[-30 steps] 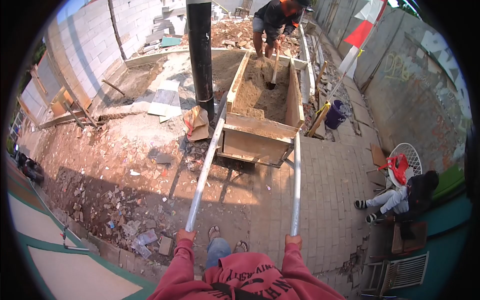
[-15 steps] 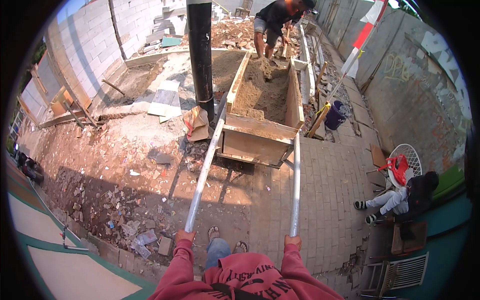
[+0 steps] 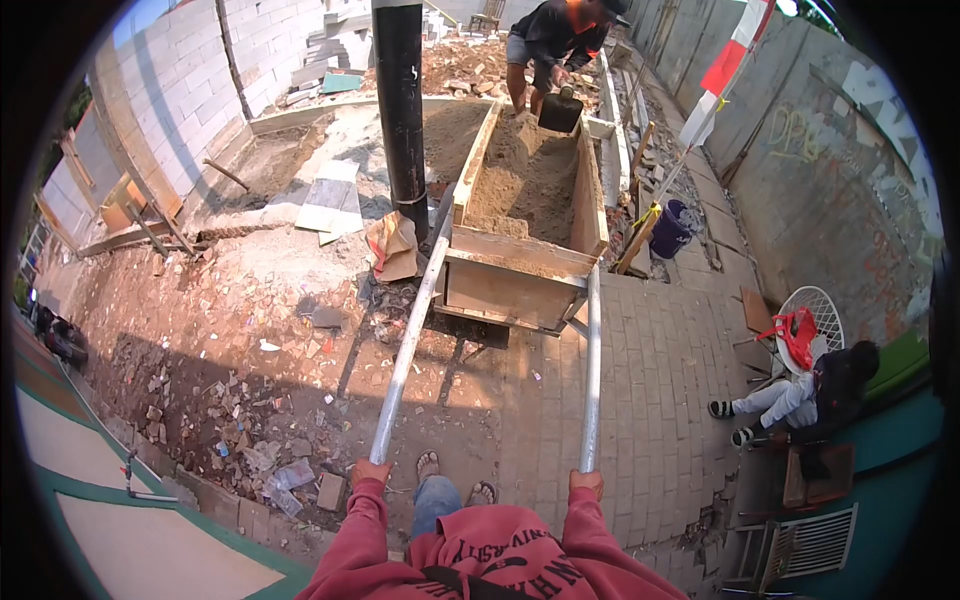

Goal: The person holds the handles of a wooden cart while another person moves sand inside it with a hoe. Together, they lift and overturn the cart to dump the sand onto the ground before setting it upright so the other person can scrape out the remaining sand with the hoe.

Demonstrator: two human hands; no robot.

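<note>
My left hand (image 3: 370, 470) is wrapped round the end of a long pale metal handle (image 3: 405, 365). Around the matching right handle (image 3: 591, 375) my right hand (image 3: 586, 484) is closed. Both handles run forward to a wooden box cart (image 3: 510, 290) in front of me. Brown sand (image 3: 525, 190) fills much of the box, heaped higher at the far end. Over that far end, a co-worker (image 3: 560, 45) bends and holds a hoe (image 3: 560, 110), its dark blade raised above the sand. The cart's wheels are hidden.
A black pole (image 3: 402, 110) stands close to the cart's left side, with a torn paper sack (image 3: 392, 247) at its foot. Rubble (image 3: 240, 420) covers the left ground. On the right are a purple bucket (image 3: 673, 230), a seated person (image 3: 835, 385) and a wooden chair (image 3: 800, 550).
The co-worker's hoe has come up, and its blade now shows above the far end of the box. My hands and the cart stay in place.
</note>
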